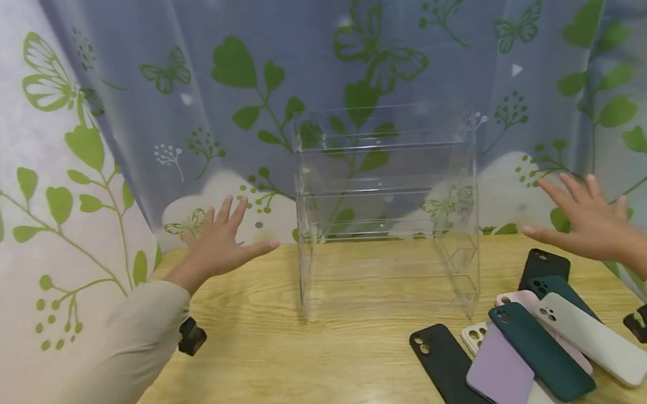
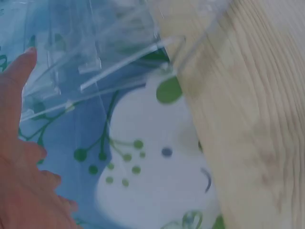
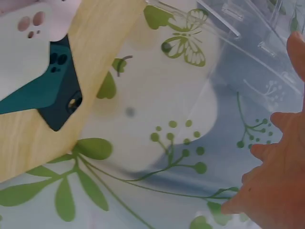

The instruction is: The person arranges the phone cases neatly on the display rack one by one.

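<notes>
Fingers spread, my left hand (image 1: 219,241) hovers left of a clear acrylic tiered display rack (image 1: 389,274). On the other side my right hand (image 1: 588,219) is also spread, held above the back right part of the table and holding nothing. The rack stands upright between them, apart from both hands. Below and left of the right hand lies a loose pile of phone cases: a black case (image 1: 447,365), a lilac case (image 1: 500,367), a dark teal case (image 1: 542,350), a white case (image 1: 596,335) and several others partly covered. In the right wrist view, the white case (image 3: 21,52) overlaps a teal one (image 3: 52,81).
The wooden table (image 1: 270,376) runs back to a blue curtain (image 1: 297,48) printed with green leaves and butterflies. Pale printed fabric closes off the left (image 1: 14,212) and right sides. The pile of cases takes up the table's front right.
</notes>
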Demonstrator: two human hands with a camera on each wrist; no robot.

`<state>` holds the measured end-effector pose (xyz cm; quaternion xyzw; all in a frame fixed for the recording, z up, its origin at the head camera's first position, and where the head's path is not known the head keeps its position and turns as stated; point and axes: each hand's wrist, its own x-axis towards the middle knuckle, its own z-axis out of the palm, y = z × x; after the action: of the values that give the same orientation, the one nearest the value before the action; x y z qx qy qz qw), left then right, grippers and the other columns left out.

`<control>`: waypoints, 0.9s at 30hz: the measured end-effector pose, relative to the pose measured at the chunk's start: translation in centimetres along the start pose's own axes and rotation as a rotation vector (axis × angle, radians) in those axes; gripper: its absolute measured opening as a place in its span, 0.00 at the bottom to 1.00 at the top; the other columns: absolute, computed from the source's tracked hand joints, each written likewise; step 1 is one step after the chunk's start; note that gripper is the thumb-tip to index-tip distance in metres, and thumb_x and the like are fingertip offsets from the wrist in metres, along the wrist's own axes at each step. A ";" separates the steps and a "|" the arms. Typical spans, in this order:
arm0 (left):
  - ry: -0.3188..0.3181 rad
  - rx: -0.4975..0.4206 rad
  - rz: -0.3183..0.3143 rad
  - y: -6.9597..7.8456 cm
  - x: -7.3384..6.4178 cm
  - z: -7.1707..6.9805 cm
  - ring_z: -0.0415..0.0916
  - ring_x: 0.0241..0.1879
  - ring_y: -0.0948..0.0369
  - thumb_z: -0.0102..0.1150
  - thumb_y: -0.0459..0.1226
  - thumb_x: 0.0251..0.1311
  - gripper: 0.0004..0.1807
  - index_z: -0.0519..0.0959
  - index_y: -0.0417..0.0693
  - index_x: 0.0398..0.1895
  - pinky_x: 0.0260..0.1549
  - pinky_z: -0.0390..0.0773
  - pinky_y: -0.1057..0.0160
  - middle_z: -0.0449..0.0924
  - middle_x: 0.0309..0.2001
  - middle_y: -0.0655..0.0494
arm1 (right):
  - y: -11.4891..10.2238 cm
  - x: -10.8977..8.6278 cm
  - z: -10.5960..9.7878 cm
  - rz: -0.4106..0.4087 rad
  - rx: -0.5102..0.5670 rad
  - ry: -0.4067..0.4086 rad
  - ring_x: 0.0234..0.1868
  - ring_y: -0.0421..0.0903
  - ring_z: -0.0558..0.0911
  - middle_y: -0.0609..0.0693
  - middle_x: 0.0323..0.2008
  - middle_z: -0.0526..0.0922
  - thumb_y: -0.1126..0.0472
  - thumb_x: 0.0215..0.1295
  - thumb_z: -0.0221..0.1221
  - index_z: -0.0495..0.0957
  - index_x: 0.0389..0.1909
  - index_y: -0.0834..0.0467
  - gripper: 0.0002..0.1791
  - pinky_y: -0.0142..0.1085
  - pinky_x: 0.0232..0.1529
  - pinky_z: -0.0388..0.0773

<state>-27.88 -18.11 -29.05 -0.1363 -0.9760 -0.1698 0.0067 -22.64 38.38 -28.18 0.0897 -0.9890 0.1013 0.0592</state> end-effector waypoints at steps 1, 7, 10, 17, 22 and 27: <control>0.001 -0.038 0.009 0.2 0.3 0.4 0.24 0.72 0.36 0.51 0.69 0.56 0.57 0.34 0.56 0.78 0.57 0.31 0.21 0.27 0.77 0.44 | 0.3 -0.2 0.1 0.001 0.016 -0.008 0.66 0.73 0.18 0.68 0.73 0.25 0.38 0.66 0.53 0.29 0.77 0.51 0.52 0.81 0.47 0.22; -0.023 -0.280 0.049 1.3 1.7 2.7 0.36 0.74 0.42 0.61 0.61 0.55 0.57 0.37 0.54 0.78 0.65 0.47 0.31 0.31 0.77 0.45 | 2.1 -1.6 1.3 0.007 0.093 -0.035 0.67 0.76 0.23 0.74 0.71 0.31 0.42 0.66 0.55 0.31 0.77 0.54 0.52 0.81 0.49 0.30; -0.048 -0.364 0.032 2.0 1.9 3.8 0.42 0.73 0.42 0.64 0.61 0.53 0.58 0.39 0.57 0.78 0.65 0.54 0.36 0.37 0.77 0.45 | 2.9 -2.4 2.0 0.008 0.144 -0.051 0.67 0.77 0.27 0.77 0.70 0.35 0.44 0.66 0.57 0.33 0.76 0.59 0.52 0.80 0.52 0.36; -0.051 -0.470 0.025 2.8 2.3 6.2 0.47 0.73 0.45 0.66 0.57 0.54 0.52 0.49 0.55 0.77 0.65 0.59 0.40 0.50 0.75 0.49 | 5.2 -4.3 4.1 0.061 0.216 -0.117 0.64 0.82 0.46 0.80 0.68 0.40 0.45 0.66 0.58 0.34 0.75 0.65 0.54 0.75 0.48 0.54; -0.029 -0.598 0.031 2.9 2.5 7.7 0.56 0.70 0.47 0.66 0.53 0.56 0.45 0.58 0.49 0.74 0.65 0.63 0.46 0.58 0.72 0.50 | 6.7 -5.8 6.0 0.114 0.270 -0.164 0.62 0.83 0.49 0.81 0.67 0.43 0.45 0.67 0.58 0.37 0.75 0.65 0.52 0.74 0.46 0.57; -0.011 -0.694 -0.011 2.9 2.7 8.8 0.66 0.65 0.50 0.66 0.50 0.57 0.42 0.62 0.47 0.72 0.59 0.72 0.50 0.64 0.69 0.49 | 8.2 -7.5 8.2 0.143 0.354 -0.226 0.60 0.81 0.55 0.81 0.66 0.48 0.49 0.69 0.56 0.44 0.73 0.70 0.45 0.70 0.45 0.65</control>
<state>-29.37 -11.84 -36.18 -0.1260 -0.8608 -0.4910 -0.0465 -17.71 45.83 -38.76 0.0390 -0.9600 0.2666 -0.0760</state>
